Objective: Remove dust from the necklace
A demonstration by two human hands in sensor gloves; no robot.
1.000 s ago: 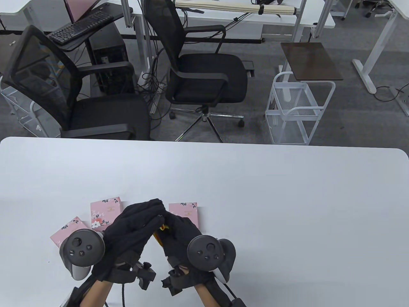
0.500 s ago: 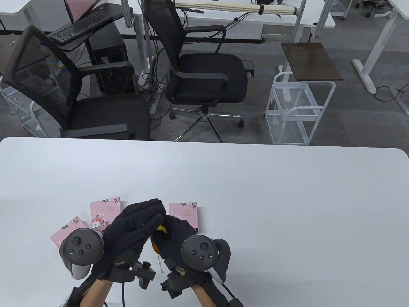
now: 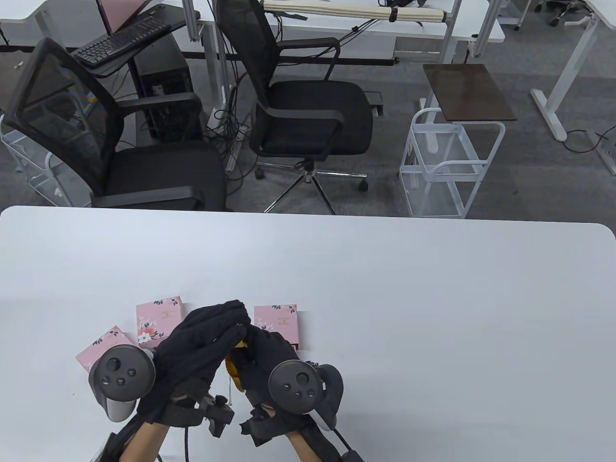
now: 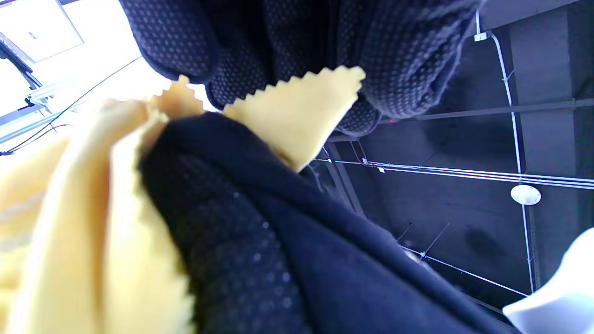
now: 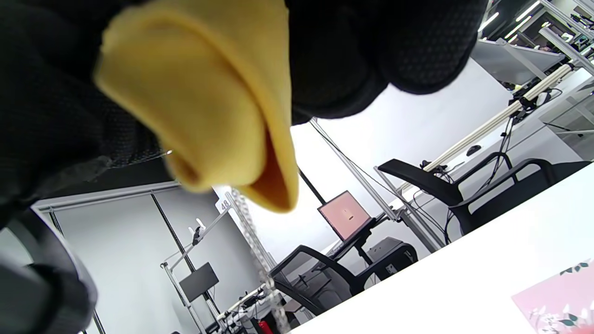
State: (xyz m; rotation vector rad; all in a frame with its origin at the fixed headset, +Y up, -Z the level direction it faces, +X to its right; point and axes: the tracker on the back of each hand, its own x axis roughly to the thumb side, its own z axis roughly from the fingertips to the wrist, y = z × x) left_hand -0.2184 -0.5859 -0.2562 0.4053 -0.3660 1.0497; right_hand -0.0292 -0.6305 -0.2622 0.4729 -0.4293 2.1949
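On the white worktop point(image 3: 385, 288) lie three pink boxes point(image 3: 159, 320); office chairs point(image 3: 308, 110) stand behind. Left hand point(image 3: 202, 346) fingers pinch the necklace point(image 3: 232, 392); right hand point(image 3: 262, 358) fingers clamp a yellow cloth point(image 3: 233, 365) round the hanging chain

Both hands point(image 3: 240, 351) raised — fingertips together

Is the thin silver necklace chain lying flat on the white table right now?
No: in the right wrist view the thin silver necklace chain hangs down from the folded yellow cloth held in the black-gloved right hand.
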